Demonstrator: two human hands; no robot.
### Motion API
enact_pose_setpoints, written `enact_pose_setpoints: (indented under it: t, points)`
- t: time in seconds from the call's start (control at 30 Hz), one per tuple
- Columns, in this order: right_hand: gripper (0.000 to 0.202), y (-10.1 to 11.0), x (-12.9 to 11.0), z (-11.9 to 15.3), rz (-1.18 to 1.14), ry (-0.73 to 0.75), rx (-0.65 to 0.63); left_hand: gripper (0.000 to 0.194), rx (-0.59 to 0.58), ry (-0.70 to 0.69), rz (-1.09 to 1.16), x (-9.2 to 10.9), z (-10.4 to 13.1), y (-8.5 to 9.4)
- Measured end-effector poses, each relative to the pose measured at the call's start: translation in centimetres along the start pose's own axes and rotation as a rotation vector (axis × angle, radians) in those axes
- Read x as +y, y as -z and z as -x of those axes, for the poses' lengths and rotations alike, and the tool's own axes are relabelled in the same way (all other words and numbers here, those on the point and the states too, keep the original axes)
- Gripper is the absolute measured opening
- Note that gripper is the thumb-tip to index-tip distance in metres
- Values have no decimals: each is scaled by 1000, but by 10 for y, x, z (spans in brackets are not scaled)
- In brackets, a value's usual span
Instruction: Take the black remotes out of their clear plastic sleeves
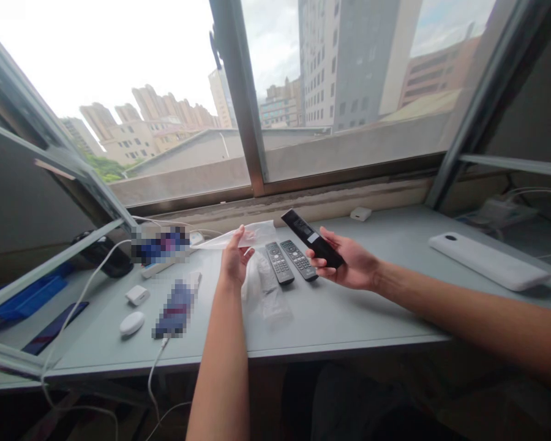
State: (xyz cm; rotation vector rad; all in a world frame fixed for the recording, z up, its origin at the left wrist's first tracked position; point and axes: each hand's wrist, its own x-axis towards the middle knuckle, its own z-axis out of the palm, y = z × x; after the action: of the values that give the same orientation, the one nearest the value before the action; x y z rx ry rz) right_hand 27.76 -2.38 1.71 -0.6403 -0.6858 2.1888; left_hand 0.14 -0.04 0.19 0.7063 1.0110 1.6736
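My right hand [349,260] is closed around a black remote control [312,237], raised above the table with its labelled back side showing. Between the thumb and fingers of my left hand [236,260] is a clear plastic bag [257,234], stretching out to the right and left of the hand. Two more remote controls lie side by side between my hands, buttons up: one on the left [279,263] and one on the right [298,260]. Crumpled clear plastic bags [269,291] rest on the table just right of my left forearm.
On the grey table [349,324] lie a white charger [138,295], a white oval case [131,323] and a blurred-out phone-like item [174,309] on a cable. A long white device [487,260] lies at the right, a small white box [360,214] by the window. Metal frames flank both sides.
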Motion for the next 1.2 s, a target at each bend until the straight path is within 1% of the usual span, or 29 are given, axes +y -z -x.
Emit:
enact_pose_setpoints:
  t: [0.07,0.13,0.23,0.3,0.47,0.53,0.63,0.7,0.77,0.93,1.03,1.13,1.2]
  points:
    - [37,2,0,-1,-9,-1,-41,33,-6,4,-6,-1,0,-1]
    - [31,5,0,-4,-3,10,-58,35,-18,5,-21,-2,-1,-1]
    - [26,10,-3,-7,47,6,-32,37,-26,0,-42,-4,-2,-1]
    - [27,12,-5,-8,55,-6,-13,37,-24,-11,-44,-4,-2,0]
    - [33,10,-3,-7,15,-45,-26,38,-7,-37,-34,-1,-2,4]
    - [36,8,1,-5,54,-18,7,37,-2,-37,-33,0,-2,4]
    - [35,7,5,-4,194,126,34,38,-1,-38,-41,0,-2,4]
    - [31,9,7,-5,278,211,16,40,0,-34,-52,-1,-3,4]
    - [29,12,8,-6,338,256,-19,39,1,-28,-57,-2,-3,4]
    - [44,15,12,-8,432,417,-86,41,10,-29,-57,-3,-3,4]
    - [45,12,17,-5,573,577,-72,41,9,-26,-59,-3,-4,5]
    - [46,6,20,2,792,774,-24,37,8,-18,-65,-4,-5,5]
    - [44,3,21,7,929,875,-20,35,8,-17,-69,-4,-5,5]
